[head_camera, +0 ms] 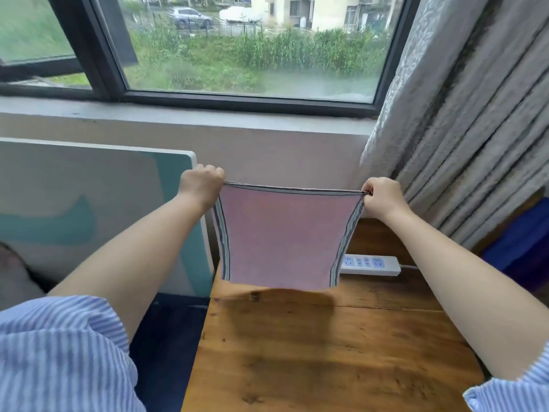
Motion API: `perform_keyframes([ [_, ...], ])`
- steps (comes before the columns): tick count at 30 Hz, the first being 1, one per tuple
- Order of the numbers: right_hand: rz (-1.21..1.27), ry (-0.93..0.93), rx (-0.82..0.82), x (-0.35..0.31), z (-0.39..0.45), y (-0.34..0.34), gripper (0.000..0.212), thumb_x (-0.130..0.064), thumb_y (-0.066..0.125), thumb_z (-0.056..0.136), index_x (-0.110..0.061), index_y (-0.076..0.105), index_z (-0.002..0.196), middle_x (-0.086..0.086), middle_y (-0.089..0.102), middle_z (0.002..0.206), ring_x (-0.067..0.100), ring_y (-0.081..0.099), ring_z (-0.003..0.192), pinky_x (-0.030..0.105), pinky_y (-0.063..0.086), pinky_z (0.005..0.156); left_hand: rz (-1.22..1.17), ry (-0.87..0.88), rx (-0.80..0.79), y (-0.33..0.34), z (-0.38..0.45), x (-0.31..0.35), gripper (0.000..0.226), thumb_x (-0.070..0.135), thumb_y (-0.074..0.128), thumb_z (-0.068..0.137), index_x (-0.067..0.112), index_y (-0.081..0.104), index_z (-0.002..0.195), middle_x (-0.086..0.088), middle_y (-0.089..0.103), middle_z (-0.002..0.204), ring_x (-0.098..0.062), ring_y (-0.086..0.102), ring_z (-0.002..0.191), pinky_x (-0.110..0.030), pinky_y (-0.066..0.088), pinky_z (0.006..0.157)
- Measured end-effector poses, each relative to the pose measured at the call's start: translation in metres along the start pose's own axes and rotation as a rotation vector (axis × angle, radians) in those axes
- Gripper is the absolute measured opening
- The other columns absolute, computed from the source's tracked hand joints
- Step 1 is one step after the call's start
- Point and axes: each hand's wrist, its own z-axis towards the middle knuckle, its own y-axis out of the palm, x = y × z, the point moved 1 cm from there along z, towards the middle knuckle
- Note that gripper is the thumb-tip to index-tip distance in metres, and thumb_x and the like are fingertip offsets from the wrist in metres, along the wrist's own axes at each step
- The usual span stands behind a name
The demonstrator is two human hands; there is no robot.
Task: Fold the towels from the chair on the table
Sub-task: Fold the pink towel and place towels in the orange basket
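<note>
A pink towel (282, 236) with grey and dark striped side borders hangs stretched in the air above the far part of the wooden table (326, 352). My left hand (200, 184) pinches its top left corner. At the top right corner, my right hand (381, 197) grips the same upper edge. The towel's lower edge hangs free just above the tabletop and casts a shadow on the wood. The chair and other towels are out of view.
A white power strip (371, 264) lies on the table behind the towel. A white and teal board (89, 209) leans at the left beside the table. Grey curtains (460, 129) hang at the right, with a blue object (523, 242) below them. The window sill runs behind.
</note>
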Motion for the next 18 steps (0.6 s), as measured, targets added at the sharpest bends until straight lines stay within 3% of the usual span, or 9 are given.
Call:
perform_keyframes([
  [3, 0.011, -0.063, 0.058, -0.006, 0.007, 0.006, 0.023, 0.003, 0.05, 0.08, 0.004, 0.064, 0.098, 0.026, 0.061, 0.105, 0.036, 0.054, 0.102, 0.034, 0.04, 0.083, -0.013, -0.052, 0.027, 0.008, -0.003, -0.011, 0.029, -0.012, 0.042, 0.081, -0.002, 0.051, 0.106, -0.017, 0.058, 0.111, -0.032, 0.053, 0.106, -0.035, 0.046, 0.074],
  [6, -0.057, -0.142, -0.004, -0.003, -0.003, 0.019, 0.021, 0.001, 0.05, 0.081, 0.0, 0.064, 0.097, 0.02, 0.06, 0.104, 0.035, 0.054, 0.101, 0.037, 0.043, 0.081, 0.049, 0.014, -0.03, 0.027, -0.018, -0.019, 0.028, -0.008, 0.042, 0.083, 0.002, 0.051, 0.108, -0.013, 0.057, 0.114, -0.029, 0.052, 0.107, -0.035, 0.045, 0.077],
  [11, -0.148, -0.305, -0.222, 0.026, -0.047, 0.072, 0.018, 0.004, 0.052, 0.079, 0.004, 0.064, 0.093, 0.02, 0.062, 0.1, 0.034, 0.051, 0.098, 0.037, 0.042, 0.083, 0.165, 0.278, -0.245, 0.087, -0.064, -0.006, 0.025, 0.006, 0.042, 0.093, 0.013, 0.048, 0.116, -0.002, 0.054, 0.119, -0.02, 0.049, 0.113, -0.028, 0.043, 0.082],
  [18, -0.348, -0.371, -0.569, 0.059, -0.125, 0.144, 0.012, -0.007, 0.052, 0.08, -0.006, 0.059, 0.09, 0.01, 0.059, 0.101, 0.026, 0.048, 0.1, 0.034, 0.041, 0.077, 0.097, 0.485, -0.536, 0.149, -0.127, 0.027, 0.025, 0.004, 0.046, 0.089, 0.013, 0.054, 0.11, -0.004, 0.058, 0.115, -0.023, 0.052, 0.108, -0.031, 0.045, 0.08],
])
